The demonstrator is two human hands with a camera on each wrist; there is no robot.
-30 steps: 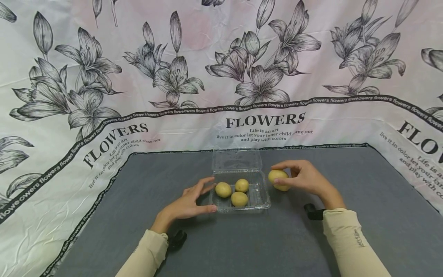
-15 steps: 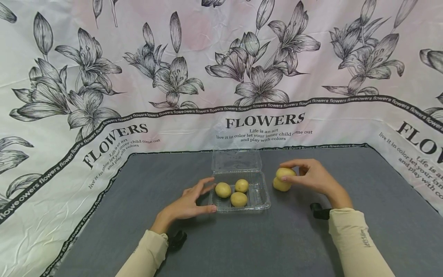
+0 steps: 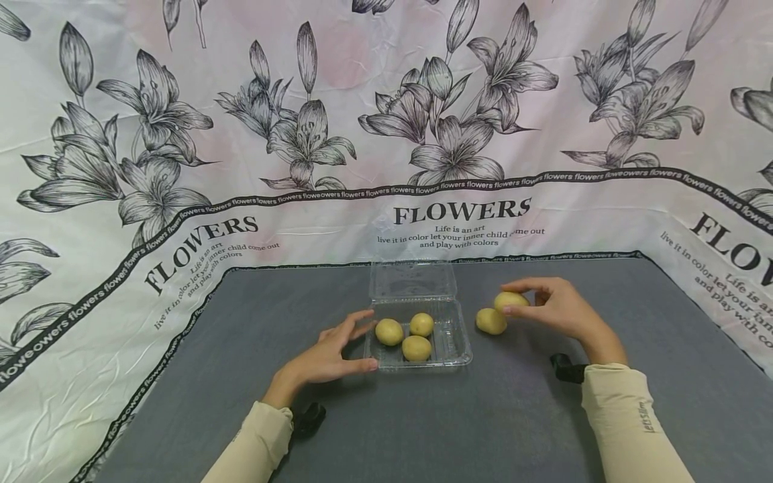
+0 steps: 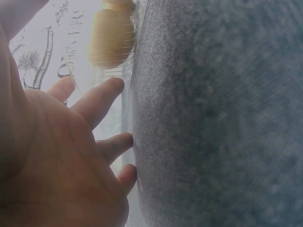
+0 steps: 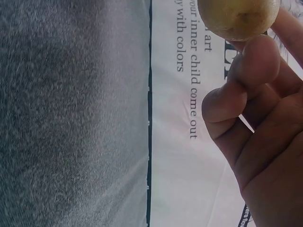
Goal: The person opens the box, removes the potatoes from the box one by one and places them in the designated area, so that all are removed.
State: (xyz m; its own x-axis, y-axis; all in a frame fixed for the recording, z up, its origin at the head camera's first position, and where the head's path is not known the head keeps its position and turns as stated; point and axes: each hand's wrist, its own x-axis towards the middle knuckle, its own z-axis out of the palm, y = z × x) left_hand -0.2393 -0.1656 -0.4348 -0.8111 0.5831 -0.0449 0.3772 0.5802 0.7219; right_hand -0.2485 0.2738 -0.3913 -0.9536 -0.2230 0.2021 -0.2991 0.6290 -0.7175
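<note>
In the head view, a clear plastic clamshell container (image 3: pixel 453 350) lies with its lid (image 3: pixel 413 280) folded back. Inside sit three small yellow potatoes, one on the left (image 3: pixel 389 332), one at the back (image 3: pixel 421 325) and one in front (image 3: pixel 417 348). My left hand (image 3: pixel 326 355) spreads its fingers at the container's left side, fingertips right at the rim. To the right of the container, my right hand (image 3: pixel 558 307) pinches a potato (image 5: pixel 239 16) between thumb and fingers. Just left of and below it, another potato (image 3: pixel 491 321) rests on the table.
The grey-covered table (image 3: pixel 423 422) carries all of this. A white floral cloth (image 3: pixel 338 228) hangs behind it and along both sides. Dark wrist straps (image 3: pixel 568 369) show below both hands.
My right hand has moved right with its potato, leaving the potato on the table in fuller view. The left hand and container stay put.
</note>
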